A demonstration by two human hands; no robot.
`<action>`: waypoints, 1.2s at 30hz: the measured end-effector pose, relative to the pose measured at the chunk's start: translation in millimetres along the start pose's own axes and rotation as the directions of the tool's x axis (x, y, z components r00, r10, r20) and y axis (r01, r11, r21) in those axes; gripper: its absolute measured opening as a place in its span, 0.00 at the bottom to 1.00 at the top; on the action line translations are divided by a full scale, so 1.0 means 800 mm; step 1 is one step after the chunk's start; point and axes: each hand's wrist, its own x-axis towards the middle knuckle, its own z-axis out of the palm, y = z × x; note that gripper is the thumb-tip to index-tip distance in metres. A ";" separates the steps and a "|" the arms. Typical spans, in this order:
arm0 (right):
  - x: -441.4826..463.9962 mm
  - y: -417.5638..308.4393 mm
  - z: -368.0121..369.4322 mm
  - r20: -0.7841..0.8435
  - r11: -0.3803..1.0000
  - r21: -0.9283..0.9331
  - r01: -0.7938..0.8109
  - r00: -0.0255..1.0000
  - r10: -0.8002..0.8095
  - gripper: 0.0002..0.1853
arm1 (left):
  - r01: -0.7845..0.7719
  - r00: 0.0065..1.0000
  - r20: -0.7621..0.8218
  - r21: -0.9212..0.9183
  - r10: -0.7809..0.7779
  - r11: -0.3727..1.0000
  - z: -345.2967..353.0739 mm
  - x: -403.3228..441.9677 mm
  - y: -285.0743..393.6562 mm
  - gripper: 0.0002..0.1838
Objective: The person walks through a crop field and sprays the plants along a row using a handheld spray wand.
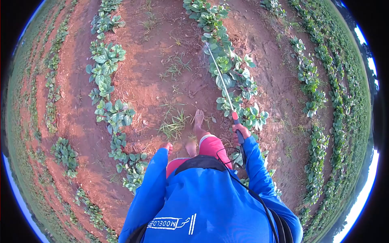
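Note:
My right hand (pixel 242 133) is wrapped round the dark handle of a spray wand (pixel 221 77). The wand has a red section just past my fingers and a long pale tube that slants up and left, its tip over the leaves of a green plant row (pixel 230 60). A black hose (pixel 259 198) runs back from the handle past my blue sleeve. My left hand (pixel 166 146) hangs beside my left thigh with its fingers curled in; I cannot make out anything in it.
Reddish soil (pixel 154 73) with weed tufts (pixel 173 123) lies between the rows. Another leafy row (pixel 106 73) runs on the left, and more rows (pixel 310 77) curve along the right. My bare feet (pixel 199 117) are on the soil, close to the wand's row.

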 end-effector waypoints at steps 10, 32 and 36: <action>0.103 -0.258 0.038 0.074 0.950 0.304 0.076 0.992 -0.103 0.17 | -0.107 0.993 0.043 -0.129 0.113 0.986 -0.051 0.049 0.132 0.12; 0.175 -0.450 0.095 0.441 0.943 0.288 -0.169 0.897 0.026 0.16 | 0.021 0.999 -0.027 -0.112 -0.024 0.994 -0.065 0.099 0.409 0.13; 0.211 -0.544 0.108 0.525 0.893 0.445 -0.064 0.827 -0.202 0.17 | -0.132 0.990 -0.065 -0.065 0.128 0.989 -0.089 0.116 0.459 0.13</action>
